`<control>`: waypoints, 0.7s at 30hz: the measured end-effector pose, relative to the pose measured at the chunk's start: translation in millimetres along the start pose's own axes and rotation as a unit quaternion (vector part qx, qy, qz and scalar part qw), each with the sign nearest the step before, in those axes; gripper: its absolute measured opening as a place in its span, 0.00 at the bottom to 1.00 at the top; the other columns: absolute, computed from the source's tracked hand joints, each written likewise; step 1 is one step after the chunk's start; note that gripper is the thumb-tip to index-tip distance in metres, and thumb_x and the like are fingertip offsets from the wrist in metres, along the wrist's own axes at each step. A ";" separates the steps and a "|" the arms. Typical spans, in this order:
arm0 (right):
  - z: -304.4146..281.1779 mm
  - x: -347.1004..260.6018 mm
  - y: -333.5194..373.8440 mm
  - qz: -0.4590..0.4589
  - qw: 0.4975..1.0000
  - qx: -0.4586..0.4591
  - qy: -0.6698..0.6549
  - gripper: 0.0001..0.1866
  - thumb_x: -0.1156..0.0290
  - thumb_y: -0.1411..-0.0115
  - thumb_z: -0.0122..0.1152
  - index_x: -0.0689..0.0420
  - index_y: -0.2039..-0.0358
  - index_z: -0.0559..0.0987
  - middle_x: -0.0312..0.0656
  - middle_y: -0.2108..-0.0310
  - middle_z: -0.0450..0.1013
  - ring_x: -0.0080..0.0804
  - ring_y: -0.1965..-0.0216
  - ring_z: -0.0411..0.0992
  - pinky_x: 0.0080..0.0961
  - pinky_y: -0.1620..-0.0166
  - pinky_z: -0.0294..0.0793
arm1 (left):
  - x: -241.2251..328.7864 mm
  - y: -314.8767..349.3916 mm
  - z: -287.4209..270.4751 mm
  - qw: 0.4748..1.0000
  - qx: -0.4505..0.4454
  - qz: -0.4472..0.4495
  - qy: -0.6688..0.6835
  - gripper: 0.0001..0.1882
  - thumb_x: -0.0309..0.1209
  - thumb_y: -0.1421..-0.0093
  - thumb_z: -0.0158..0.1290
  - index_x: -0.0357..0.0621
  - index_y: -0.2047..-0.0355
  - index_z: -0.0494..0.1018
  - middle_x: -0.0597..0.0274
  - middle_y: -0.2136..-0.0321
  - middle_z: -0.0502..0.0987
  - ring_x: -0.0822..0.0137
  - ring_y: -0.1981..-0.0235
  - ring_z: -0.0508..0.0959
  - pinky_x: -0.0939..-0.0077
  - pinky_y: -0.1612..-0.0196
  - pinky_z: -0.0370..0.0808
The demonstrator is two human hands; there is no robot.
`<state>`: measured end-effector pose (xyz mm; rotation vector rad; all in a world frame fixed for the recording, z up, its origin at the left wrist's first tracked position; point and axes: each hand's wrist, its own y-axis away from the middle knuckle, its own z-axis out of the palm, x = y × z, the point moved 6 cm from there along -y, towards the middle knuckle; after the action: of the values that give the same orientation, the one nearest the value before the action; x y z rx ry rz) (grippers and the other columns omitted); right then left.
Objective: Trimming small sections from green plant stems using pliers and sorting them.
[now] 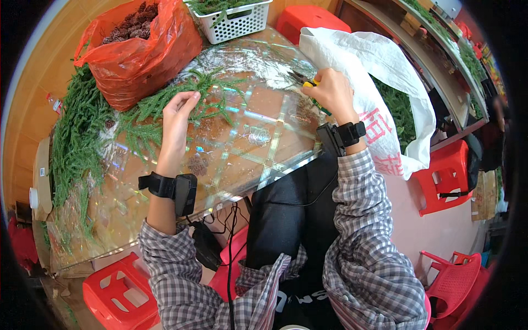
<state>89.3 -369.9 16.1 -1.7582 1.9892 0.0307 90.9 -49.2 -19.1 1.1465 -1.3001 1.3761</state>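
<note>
Covering both forearms, grey-and-white checked cloth sleeves (357,190) stop short of black wrist straps. Past them spreads a brown table under clear, shiny plastic (231,159). Over it, the left hand (177,113) is half curled, thumb close to fingertips, at a feathery green sprig (206,85) lying on the table; whether it pinches a stem, I cannot tell. The right hand (333,91) is closed around a yellow-handled cutting tool with dark blades (309,84), beside a white woven sack (352,60). Farther off stand a red plastic bag of brown pine cones (146,66) and a white perforated basket (236,25).
</note>
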 end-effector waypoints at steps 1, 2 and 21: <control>-0.2 0.1 -0.2 -0.001 1.000 -0.005 0.003 0.19 0.60 0.62 0.69 0.63 0.75 0.80 0.52 0.77 0.75 0.47 0.72 0.75 0.36 0.67 0.73 | -0.4 -0.5 0.5 1.000 -0.003 0.002 0.002 0.10 0.32 0.41 0.54 0.37 0.65 0.73 0.67 0.68 0.75 0.78 0.65 0.70 0.82 0.58 0.64; 0.4 1.6 -0.7 0.000 1.000 -0.004 0.003 0.19 0.60 0.62 0.69 0.63 0.75 0.80 0.52 0.77 0.75 0.47 0.72 0.75 0.36 0.67 0.73 | -0.2 -0.7 1.2 1.000 -0.004 0.002 0.002 0.10 0.32 0.41 0.54 0.37 0.65 0.73 0.67 0.68 0.75 0.78 0.65 0.70 0.82 0.58 0.64; -4.6 -7.6 6.5 -0.032 0.999 0.042 -0.009 0.17 0.62 0.61 0.66 0.62 0.73 0.81 0.54 0.77 0.75 0.49 0.72 0.75 0.36 0.66 0.73 | -0.5 0.0 0.6 0.999 -0.023 -0.029 -0.001 0.09 0.32 0.40 0.52 0.39 0.63 0.72 0.68 0.62 0.73 0.76 0.57 0.69 0.81 0.50 0.60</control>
<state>82.1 -363.2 21.1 -1.7613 1.8921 -0.0587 91.1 -49.9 -19.6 1.1458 -1.2854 1.2964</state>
